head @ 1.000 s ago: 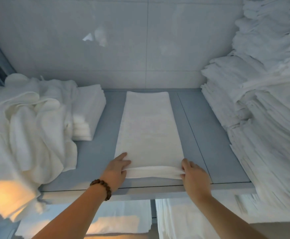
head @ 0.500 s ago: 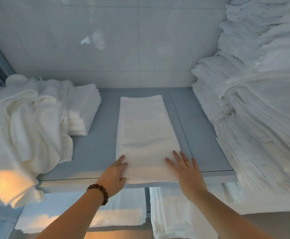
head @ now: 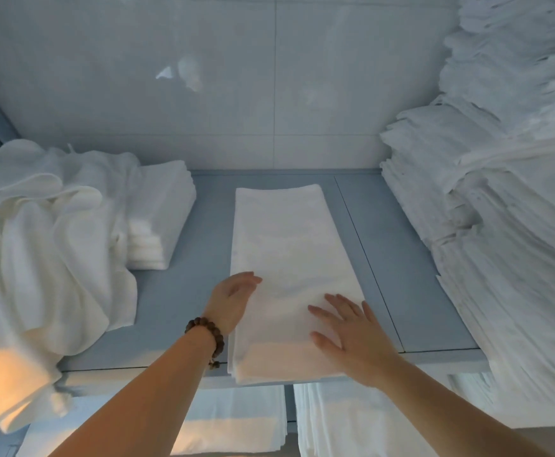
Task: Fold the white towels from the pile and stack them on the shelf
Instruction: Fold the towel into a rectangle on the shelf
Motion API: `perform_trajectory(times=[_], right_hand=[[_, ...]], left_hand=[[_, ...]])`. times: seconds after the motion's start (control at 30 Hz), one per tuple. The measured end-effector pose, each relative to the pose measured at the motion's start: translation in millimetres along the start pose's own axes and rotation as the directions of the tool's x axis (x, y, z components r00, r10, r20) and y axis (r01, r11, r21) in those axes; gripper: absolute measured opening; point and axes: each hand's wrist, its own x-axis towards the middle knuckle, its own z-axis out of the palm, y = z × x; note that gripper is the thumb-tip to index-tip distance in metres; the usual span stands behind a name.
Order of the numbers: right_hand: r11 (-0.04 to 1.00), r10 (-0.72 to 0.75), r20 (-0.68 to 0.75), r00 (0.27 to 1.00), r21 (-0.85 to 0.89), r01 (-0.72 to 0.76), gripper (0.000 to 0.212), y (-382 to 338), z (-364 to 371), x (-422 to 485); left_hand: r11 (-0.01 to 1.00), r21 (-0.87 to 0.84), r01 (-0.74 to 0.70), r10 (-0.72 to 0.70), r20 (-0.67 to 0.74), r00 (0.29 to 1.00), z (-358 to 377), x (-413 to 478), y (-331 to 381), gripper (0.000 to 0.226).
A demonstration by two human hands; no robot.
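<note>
Tiles cover the pale wall (head: 269,94) at the back. Along the right side rises a tall stack of folded towels (head: 500,242). On the left, the loose pile (head: 39,258) of unfolded white ones slumps over the left part of the grey shelf (head: 177,291). Down the shelf's middle lies the long folded towel (head: 286,245), a narrow strip whose near end reaches the shelf's front edge. A small folded stack (head: 161,209) sits toward the back left, partly covered by the pile. The right hand (head: 358,338) lies flat on the towel's near end, fingers spread, grip wide and holding nothing. The left hand (head: 231,300) is at the towel's left edge, blurred, fingers loosely curved, grip wide too; whether it touches the cloth is unclear. A wooden bead bracelet (head: 208,334) circles that wrist.
</note>
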Motion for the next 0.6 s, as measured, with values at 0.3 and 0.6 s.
perform_trajectory(times=[0.3, 0.6], right_hand=[[0.995, 0.069, -0.133, 0.989, -0.065, -0.078, 0.066, -27.8, 30.0, 78.0], [0.995, 0.07, -0.068, 0.995, -0.06, -0.074, 0.069, -30.6, 41.3, 69.1]], left_hand=[[0.981, 0.195, 0.011, 0.027, -0.191, 0.981, -4.0, 52.2, -7.1, 0.03], [0.956, 0.287, -0.057, 0.163, -0.361, 0.918, 1.1, 40.8, -29.3, 0.02]])
